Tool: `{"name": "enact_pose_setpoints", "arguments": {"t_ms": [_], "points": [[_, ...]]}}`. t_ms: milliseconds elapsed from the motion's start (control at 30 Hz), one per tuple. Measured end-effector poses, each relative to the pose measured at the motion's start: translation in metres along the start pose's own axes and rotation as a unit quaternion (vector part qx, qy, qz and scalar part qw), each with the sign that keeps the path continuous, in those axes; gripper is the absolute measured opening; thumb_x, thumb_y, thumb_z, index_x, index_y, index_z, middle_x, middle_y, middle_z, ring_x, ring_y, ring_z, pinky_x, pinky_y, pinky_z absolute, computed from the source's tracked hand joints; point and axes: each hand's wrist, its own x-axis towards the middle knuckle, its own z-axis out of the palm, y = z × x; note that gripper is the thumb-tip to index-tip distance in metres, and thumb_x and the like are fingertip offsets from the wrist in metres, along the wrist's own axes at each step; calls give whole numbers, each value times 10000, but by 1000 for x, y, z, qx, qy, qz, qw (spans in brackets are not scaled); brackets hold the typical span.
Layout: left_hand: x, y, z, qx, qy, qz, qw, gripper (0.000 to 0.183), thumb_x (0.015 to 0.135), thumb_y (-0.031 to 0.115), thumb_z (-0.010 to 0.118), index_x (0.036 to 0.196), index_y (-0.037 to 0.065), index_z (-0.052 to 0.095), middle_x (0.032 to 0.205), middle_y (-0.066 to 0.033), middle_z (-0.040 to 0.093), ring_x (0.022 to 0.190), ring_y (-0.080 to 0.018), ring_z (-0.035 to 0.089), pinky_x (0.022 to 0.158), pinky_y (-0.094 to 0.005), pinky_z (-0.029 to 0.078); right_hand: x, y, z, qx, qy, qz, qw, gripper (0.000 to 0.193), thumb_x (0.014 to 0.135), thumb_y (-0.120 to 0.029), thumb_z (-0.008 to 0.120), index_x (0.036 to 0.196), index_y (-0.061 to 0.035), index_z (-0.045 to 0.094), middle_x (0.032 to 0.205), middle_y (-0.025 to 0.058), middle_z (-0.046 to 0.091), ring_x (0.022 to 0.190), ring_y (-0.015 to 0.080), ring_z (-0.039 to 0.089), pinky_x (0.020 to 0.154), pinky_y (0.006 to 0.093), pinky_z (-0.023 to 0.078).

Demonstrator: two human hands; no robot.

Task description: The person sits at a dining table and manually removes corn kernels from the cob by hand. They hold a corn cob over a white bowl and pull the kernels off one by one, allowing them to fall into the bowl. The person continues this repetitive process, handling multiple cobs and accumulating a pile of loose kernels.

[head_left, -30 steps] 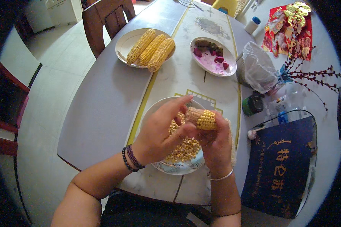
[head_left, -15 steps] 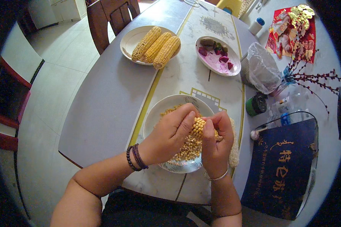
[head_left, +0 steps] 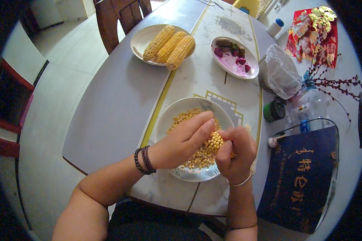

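Both hands are closed around a partly shelled yellow corn cob point(head_left: 214, 142), held over a white plate point(head_left: 165, 117) with a leaf pattern. My left hand point(head_left: 189, 138) wraps the cob's far-left end, which its fingers hide. At the near-right end my right hand point(head_left: 238, 154) grips it, thumb bent against the kernels. Loose corn kernels point(head_left: 201, 159) lie heaped in the plate below. Partly hidden behind my right hand, a bare cob point(head_left: 248, 129) rests on the table beside the plate.
Several whole corn cobs point(head_left: 159, 42) lie in a bowl point(head_left: 137, 43) at the far left. Farther right stands a plate of purple pieces point(head_left: 250, 71). A bag-lined bin point(head_left: 283, 72), a dark green container point(head_left: 274, 110) and a navy bag point(head_left: 299, 176) line the right side.
My right hand has shifted slightly right and turned, its thumb now more bent against the cob. My left hand stays around the other end. The whole view has shifted slightly.
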Motion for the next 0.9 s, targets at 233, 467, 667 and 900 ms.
{"name": "enact_pose_setpoints", "arguments": {"t_ms": [233,467,667,900], "points": [[6,6,-4,70,-38,-17,997,295,1050,269,414,934,17,515,754,-148,521,710,-271,525,673,-373,431,1,5,-2,-54,-20,-26,998,159,720,-137,680,854,-72,622,683,97,565,559,291,581,522,390,481],[1,-13,1,10,26,-20,999,342,1064,257,368,882,18,532,761,-59,492,724,-143,470,653,-310,411,-2,7,5,-29,-15,-65,997,184,724,-190,709,830,-63,627,671,102,571,553,294,579,516,387,483],[4,1,-3,60,1,-119,991,369,1065,295,384,937,5,573,830,-55,552,798,-114,507,702,-288,435,0,16,1,-46,-27,-76,996,105,727,-114,646,799,-47,608,656,109,562,540,299,577,508,402,482],[2,-6,7,181,29,103,978,325,1036,275,407,995,-3,569,926,-232,589,859,-408,583,755,-413,475,3,9,7,61,10,131,989,92,871,-96,500,814,-29,523,617,130,495,521,257,581,501,372,453]]}}
